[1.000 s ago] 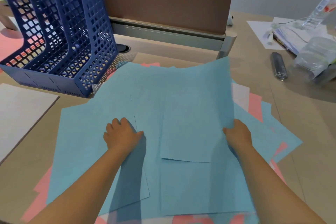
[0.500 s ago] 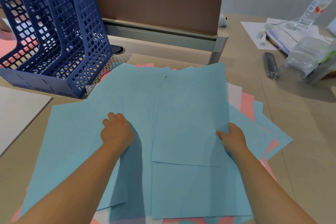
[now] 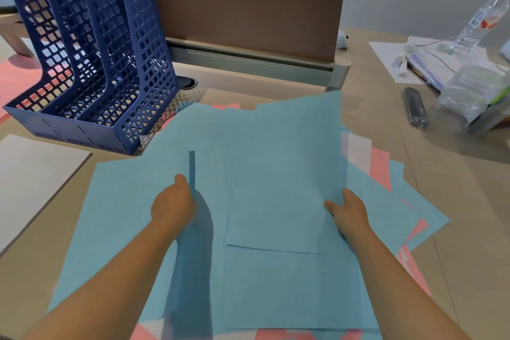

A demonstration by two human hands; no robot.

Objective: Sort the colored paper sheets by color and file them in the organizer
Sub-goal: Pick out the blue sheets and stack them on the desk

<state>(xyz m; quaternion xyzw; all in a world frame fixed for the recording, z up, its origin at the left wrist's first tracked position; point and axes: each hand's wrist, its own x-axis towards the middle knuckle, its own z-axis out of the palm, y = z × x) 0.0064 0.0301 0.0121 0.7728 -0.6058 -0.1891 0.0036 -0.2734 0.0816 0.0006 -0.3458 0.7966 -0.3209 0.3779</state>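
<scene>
Head view shows us our left hand (image 3: 174, 203) pinching a raised blue sheet (image 3: 192, 171), our right hand (image 3: 349, 211) gripping the blue stack (image 3: 278, 174), and the organizer (image 3: 91, 63) up-left, nearer our left hand.

Single head-worn view, looking forward and down, close over the pale wooden bench (image 3: 455, 188); wide-angle, edges bowed.

My left hand (image 3: 173, 203) covers its own fingertips behind a raised blue sheet (image 3: 284, 174) edge. Pink sheets (image 3: 380, 167) lie mostly buried under blue. The bottle (image 3: 481, 22) is cut off at the right edge.
</scene>
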